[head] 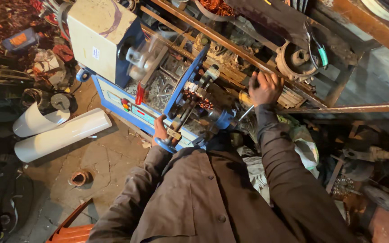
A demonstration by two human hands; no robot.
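- While the coil winding machine [158, 90] stands on the floor in front of the seated person, the left hand [160, 129] is laid on its near edge, just above the blue round handle [165, 146]; the fingers are curled together against the machine's frame, though whether the handle itself is gripped cannot be told.
- The right hand [265, 87] is raised to the rusty metal rail [248, 60] behind the machine, and its fingers are wrapped shut over that rail, seemingly as a brace for the body leaning forward.
- A blue upright plate [186, 81] is fixed across the machine's middle, and coils of copper wire [199, 100] are seen just beside it, held on the spindle where they can be wound.
- The cream housing [99, 33] sits at the machine's far left end, and the control panel with coloured buttons [131, 107] faces the person, within easy reach of the left hand.
- Two white rolls of sheet [59, 132] are laid on the floor to the left of the machine, out of the way of the hands.
- An old motor housing [296, 60] rests behind the rail, to the right of the machine, among other scrap parts.
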